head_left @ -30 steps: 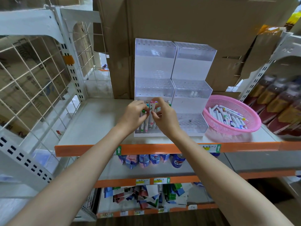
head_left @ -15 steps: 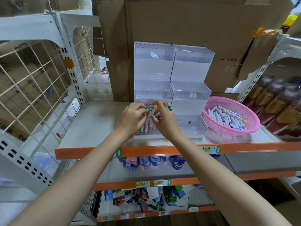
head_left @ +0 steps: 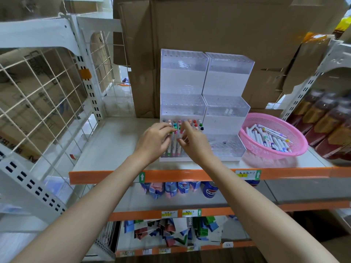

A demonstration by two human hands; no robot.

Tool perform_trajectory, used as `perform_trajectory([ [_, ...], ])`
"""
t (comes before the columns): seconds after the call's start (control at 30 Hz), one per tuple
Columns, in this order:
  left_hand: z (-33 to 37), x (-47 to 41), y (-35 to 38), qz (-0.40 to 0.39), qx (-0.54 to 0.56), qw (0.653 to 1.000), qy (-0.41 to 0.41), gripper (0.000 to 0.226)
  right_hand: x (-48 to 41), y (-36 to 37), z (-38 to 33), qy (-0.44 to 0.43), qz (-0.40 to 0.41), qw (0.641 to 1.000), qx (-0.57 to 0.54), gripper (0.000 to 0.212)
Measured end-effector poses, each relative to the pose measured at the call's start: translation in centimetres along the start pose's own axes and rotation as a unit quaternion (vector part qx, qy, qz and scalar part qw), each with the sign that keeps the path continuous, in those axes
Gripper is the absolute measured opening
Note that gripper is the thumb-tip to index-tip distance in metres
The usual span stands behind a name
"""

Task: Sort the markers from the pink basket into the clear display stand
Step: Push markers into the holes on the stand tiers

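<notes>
While markers [head_left: 195, 126] stood in the clear display stand [head_left: 182, 80], right hand [head_left: 197, 145] fingers [head_left: 185, 128] clamped on one, left hand [head_left: 153, 141] grip unclear.

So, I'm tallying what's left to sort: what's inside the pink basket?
A loose pile of markers, white barrels with coloured ends, lies in the pink basket. Any markers beneath the top layer are covered, so the full count cannot be told.

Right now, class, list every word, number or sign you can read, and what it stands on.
"Not": white pack, cut off.
Up arrow: green tag on orange shelf edge.
Handwriting on yellow label: unreadable.
Print on left box: too blurred.
Markers: too small.
</notes>
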State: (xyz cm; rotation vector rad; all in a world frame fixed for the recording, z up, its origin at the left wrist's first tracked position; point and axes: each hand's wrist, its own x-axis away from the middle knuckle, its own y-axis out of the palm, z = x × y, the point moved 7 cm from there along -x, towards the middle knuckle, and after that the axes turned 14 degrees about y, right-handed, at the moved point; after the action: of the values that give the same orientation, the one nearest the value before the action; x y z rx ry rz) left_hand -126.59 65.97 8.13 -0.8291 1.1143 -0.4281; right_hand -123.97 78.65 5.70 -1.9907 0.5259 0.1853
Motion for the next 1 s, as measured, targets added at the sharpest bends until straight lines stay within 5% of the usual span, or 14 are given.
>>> perform_trajectory([
  [0.33,0.1,0.1,0.1,-0.01,-0.014,1.0,-0.002,0.031,-0.2,-2.1,-1.0,-0.08,0.111,0.986,0.097,0.022],
  [0.53,0.4,0.0,0.1,-0.017,-0.021,1.0,-0.009,0.032,-0.3,-2.5,-1.2,-0.072,0.099,0.987,0.104,0.017],
  [0.83,1.6,-1.6,1.1,-0.035,-0.041,0.999,0.008,0.036,0.5,-3.2,0.8,-0.048,0.069,0.99,0.114,0.039],
  [1.0,4.8,-4.6,4.4,-0.099,-0.124,0.987,0.038,0.046,0.9,-5.3,4.6,-0.038,0.049,0.988,0.143,0.04],
])
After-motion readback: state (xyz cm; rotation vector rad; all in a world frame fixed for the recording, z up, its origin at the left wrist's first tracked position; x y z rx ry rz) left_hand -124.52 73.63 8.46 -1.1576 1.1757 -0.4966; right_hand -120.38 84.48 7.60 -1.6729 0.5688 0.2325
